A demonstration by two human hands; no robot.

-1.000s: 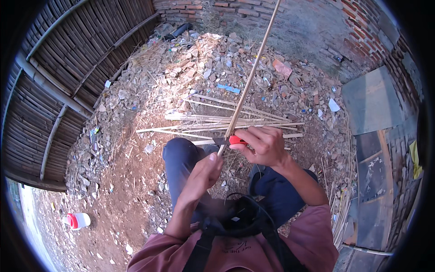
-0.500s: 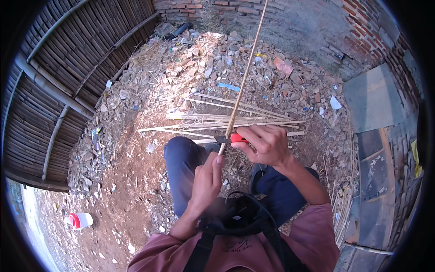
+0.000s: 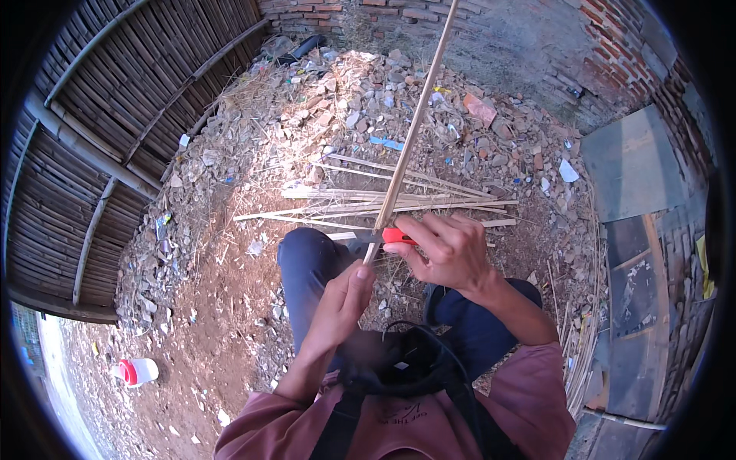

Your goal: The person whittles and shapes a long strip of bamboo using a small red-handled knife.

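The strip [image 3: 413, 126] slants above the ground [image 3: 211, 314] toward the far edge, left hand [image 3: 339, 303] pinching its near part, right hand [image 3: 448, 249] gripping the knife [image 3: 398, 236] against it. Best keep strokes shallow, thumb clear; the blade's angle is hard to tell.

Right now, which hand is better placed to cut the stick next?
Probably the right hand: it grips the red-handled knife against the bamboo strip, while the left hand holds the strip nearer the body.
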